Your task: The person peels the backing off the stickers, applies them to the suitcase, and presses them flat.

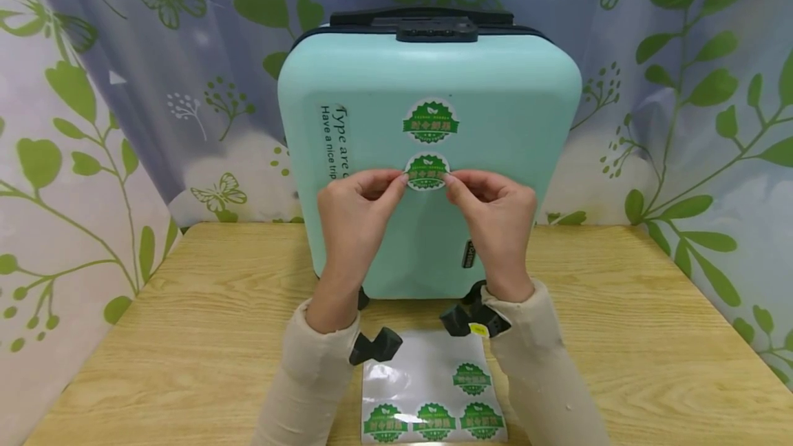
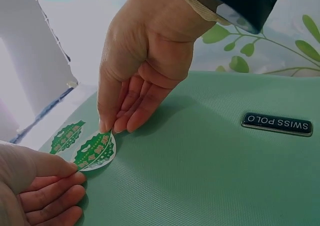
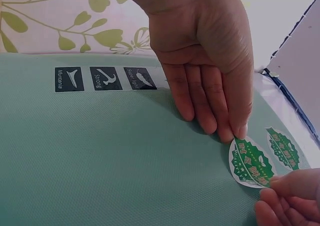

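A mint-green suitcase (image 1: 396, 239) stands upright on the table, its front toward me. Between my two hands is a round green and white sticker (image 1: 427, 172), close against the suitcase front. My left hand (image 1: 356, 215) pinches its left edge between thumb and forefinger. On the opposite edge, my right hand (image 1: 498, 219) pinches it the same way. In the right wrist view the sticker (image 3: 252, 163) bows slightly between the fingertips. Just above it, a matching sticker (image 1: 431, 121) lies flat on the suitcase.
A glossy sticker sheet (image 1: 409, 374) with several green stickers lies on the wooden table (image 1: 217, 336) below the suitcase. A metal name plate (image 2: 277, 124) sits on the suitcase front. Patterned curtain (image 1: 204, 88) hangs behind and at both sides.
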`<action>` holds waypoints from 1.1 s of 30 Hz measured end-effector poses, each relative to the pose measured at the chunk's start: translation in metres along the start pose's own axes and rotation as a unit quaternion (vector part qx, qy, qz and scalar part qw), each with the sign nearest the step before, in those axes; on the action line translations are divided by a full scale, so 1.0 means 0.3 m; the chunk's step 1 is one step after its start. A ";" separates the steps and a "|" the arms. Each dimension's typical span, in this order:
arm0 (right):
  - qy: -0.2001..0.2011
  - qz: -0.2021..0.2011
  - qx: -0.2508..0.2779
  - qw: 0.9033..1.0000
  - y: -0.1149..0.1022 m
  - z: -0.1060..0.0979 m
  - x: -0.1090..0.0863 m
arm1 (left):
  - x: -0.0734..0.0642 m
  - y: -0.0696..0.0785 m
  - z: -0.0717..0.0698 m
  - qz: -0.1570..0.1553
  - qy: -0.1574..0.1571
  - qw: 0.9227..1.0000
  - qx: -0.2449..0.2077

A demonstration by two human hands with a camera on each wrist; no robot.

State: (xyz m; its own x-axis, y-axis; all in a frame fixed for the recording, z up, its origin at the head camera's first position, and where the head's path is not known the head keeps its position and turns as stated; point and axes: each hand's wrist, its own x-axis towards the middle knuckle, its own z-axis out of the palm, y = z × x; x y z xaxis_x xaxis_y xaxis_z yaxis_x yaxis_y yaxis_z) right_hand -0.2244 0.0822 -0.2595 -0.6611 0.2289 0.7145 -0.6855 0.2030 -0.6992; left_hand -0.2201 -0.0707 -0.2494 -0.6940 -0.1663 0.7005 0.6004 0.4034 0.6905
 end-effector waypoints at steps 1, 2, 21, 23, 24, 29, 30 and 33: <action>0.001 0.000 0.000 1.000 0.000 0.000 0.000 | 0.000 0.000 0.001 0.002 0.002 1.000 0.002; 0.002 0.000 0.000 1.000 0.000 0.001 0.000 | 0.000 0.001 0.001 0.004 0.004 1.000 0.005; 0.014 -0.012 -0.025 1.000 0.004 0.005 0.000 | 0.001 0.005 0.006 0.034 0.014 0.997 0.060; 0.013 -0.012 -0.028 0.999 0.004 0.005 -0.002 | 0.002 0.004 0.006 0.034 0.014 0.997 0.060; 0.013 -0.011 -0.029 0.999 0.004 0.005 -0.003 | 0.002 0.004 0.005 0.035 0.014 0.997 0.061; 0.011 -0.012 -0.036 0.999 0.000 0.005 -0.003 | 0.003 0.004 0.004 0.037 0.013 0.997 0.063; 0.010 -0.013 -0.037 0.999 -0.001 0.005 -0.003 | 0.003 0.004 0.004 0.037 0.013 0.997 0.065; 0.009 -0.015 -0.042 0.999 -0.003 0.006 -0.004 | 0.002 0.006 0.002 0.036 0.014 0.997 0.067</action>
State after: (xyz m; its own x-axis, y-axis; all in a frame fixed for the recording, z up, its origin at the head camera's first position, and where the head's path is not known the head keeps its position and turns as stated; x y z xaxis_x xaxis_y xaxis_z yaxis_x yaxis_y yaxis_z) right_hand -0.2236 0.0800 -0.2597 -0.6351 0.2379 0.7349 -0.6761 0.2888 -0.6778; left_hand -0.2196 -0.0695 -0.2480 -0.6394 -0.1567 0.7527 0.5880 0.5311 0.6100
